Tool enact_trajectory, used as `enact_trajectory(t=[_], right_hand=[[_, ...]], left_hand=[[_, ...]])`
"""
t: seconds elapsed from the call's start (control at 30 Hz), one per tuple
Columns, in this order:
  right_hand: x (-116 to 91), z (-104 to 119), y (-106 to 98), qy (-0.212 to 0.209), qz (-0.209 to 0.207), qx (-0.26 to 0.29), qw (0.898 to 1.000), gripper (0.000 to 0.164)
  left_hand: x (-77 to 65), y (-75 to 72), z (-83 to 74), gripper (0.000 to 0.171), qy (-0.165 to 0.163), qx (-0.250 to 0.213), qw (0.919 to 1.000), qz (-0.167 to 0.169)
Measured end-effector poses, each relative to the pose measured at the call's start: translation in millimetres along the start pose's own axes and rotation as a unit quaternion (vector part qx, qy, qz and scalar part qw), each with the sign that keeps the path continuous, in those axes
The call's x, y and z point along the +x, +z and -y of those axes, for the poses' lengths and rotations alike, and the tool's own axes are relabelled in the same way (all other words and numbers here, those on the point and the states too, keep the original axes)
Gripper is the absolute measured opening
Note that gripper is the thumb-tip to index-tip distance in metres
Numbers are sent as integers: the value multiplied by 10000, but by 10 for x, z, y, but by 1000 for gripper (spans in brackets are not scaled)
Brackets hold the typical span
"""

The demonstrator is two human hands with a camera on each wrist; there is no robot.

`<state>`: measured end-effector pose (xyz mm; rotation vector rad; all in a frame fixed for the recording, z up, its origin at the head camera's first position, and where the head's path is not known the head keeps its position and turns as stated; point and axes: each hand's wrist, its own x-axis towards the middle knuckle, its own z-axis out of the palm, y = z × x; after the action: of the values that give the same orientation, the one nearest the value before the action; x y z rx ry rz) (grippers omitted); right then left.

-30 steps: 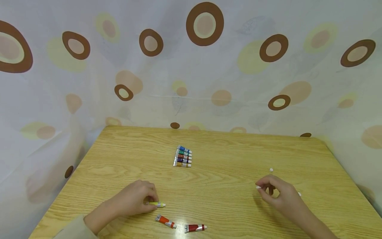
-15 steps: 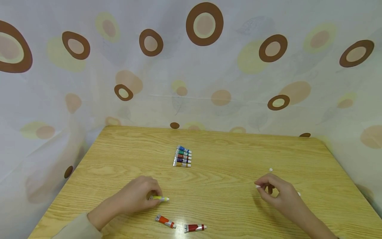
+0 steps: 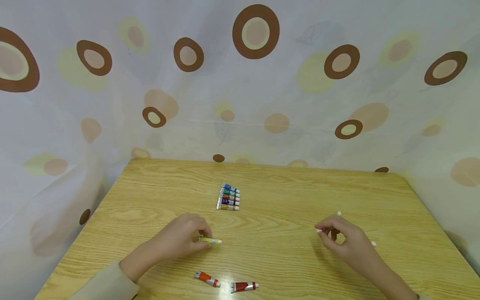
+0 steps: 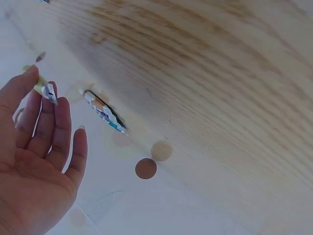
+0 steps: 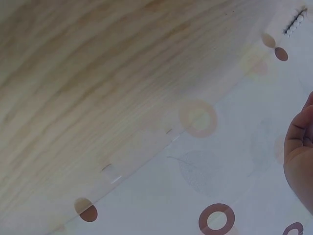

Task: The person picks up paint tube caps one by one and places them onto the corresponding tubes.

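My left hand [image 3: 183,235] pinches a small yellow paint tube [image 3: 210,240] between thumb and fingers, its white end pointing right. In the left wrist view the same yellow tube [image 4: 47,91] shows between thumb and fingertips, the other fingers spread loosely. Over on the right, my right hand [image 3: 348,243] pinches a small white cap [image 3: 319,230] between thumb and index finger. Nearer the front lie an orange paint tube [image 3: 207,278] and a dark red paint tube [image 3: 245,286]. The right wrist view catches only part of the right hand [image 5: 299,154]; the cap is out of sight there.
Several paint tubes [image 3: 228,197] lie side by side in a row farther back on the wooden table [image 3: 285,187]. Beyond the right hand is one white cap [image 3: 339,213], and another white cap [image 3: 373,243] lies beside it. A patterned curtain [image 3: 210,96] encloses the table.
My left hand has carried the yellow tube to the right and away from me, toward the row of tubes. The right hand has shifted slightly left, still pinching the cap.
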<state>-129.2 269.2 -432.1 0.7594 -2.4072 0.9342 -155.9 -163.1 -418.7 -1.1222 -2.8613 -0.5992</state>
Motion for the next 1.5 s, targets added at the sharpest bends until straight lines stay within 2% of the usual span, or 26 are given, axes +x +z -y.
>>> enact_trajectory(t=[0.2,0.37,0.57,0.73,1.03,1.27,1.5], right_hand=[[59,33,42,-46,-27,87,9999,37],[100,43,84,-6,35,160,9999,36],[159,67,140,-128,2,162,9998,36],[230,109,182,-232,-1,205,9995,36],[352,202,256,-133,151,566,9982,31],[423,273,308,-275,127,708,9970,30],[477,331,379,-350,90,795,9962,30]], left_hand=[[102,19,-19,15,139,-11,9998,-139],[204,7,-70,22,106,-85,9998,-107],[353,4,-130,19,123,-166,9996,-204],[505,8,-209,18,292,-133,9986,-428],[743,15,-360,13,375,15,9975,-605],[862,51,-446,11,547,50,9940,-943],[945,98,-519,11,517,-220,9938,-958]])
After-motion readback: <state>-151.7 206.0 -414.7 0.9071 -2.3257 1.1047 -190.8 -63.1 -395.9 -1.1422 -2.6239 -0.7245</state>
